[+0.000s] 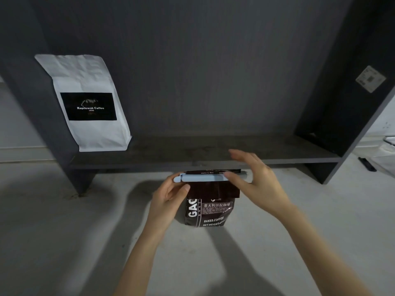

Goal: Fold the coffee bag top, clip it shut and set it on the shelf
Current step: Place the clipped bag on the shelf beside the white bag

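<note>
The brown coffee bag [210, 207] stands on the pale floor [64, 231], in front of the dark shelf [171, 154]. The left hand [168, 196] pinches one end of the blue clip [203, 178] across the folded top. The right hand [254, 178] is mostly open, its thumb touching the clip's other end. A white bag [89, 99] leans on the shelf.

Single head-worn wide-angle view, facing forward and down.

Looks from above and behind both forearms onto a pale tabletop [64, 231], close enough that the left hand [168, 197] and right hand [254, 178] fill the lower middle. Faces straight into a dark shelf [213, 150] set across the upper half, back panel square-on, side walls splaying outward with lens bend. No second view for overlap.
</note>
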The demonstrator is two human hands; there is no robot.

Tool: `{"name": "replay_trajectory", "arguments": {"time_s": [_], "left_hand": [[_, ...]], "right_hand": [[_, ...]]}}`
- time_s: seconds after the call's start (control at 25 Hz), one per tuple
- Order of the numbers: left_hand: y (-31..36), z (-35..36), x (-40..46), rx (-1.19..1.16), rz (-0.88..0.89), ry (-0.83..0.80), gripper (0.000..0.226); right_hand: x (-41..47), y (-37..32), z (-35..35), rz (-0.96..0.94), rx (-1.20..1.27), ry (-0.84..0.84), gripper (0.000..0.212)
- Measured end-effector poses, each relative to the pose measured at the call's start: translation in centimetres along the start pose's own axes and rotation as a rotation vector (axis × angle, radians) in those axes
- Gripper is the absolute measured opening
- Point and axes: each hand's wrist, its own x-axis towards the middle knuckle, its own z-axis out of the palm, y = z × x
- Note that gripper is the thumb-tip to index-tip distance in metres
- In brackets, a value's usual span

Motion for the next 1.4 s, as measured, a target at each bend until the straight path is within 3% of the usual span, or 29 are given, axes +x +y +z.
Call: {"name": "replay_trajectory", "arguments": {"time_s": [0.12,0.24,0.52,0.76,1.0,1.4], "left_hand": [[-0.3,0.2,-0.3,0.04,0.012,-0.03,0.034],[-0.9,0.2,-0.4,0.075,0.007,-0.056,0.033],[-5.6,-1.0,-1.5,0.205,-0.203,-0.119,0.043],[-7.1,-0.8,-2.0,0.251,-0.266,-0.105,0.045],[-6.3,-0.6,-1.4,0.299,-0.174,-0.004,0.038],[0.0,-4.1,4.1,0.418,0.104,0.143,0.039]], "right_hand": [[-1.4,2.0,0.5,0.199,0.211,0.083,0.069],[-2.8,3.7,2.3,0.315,0.336,0.006,0.076],[-4.3,5.9,6.4,0.36,0.364,-0.131,0.047],[-5.0,5.5,7.6,0.382,0.388,-0.046,0.05],[-3.9,4.0,7.1,0.395,0.337,0.087,0.041],[4.0,0.0,4.8,0.165,0.346,0.1,0.038]]}}
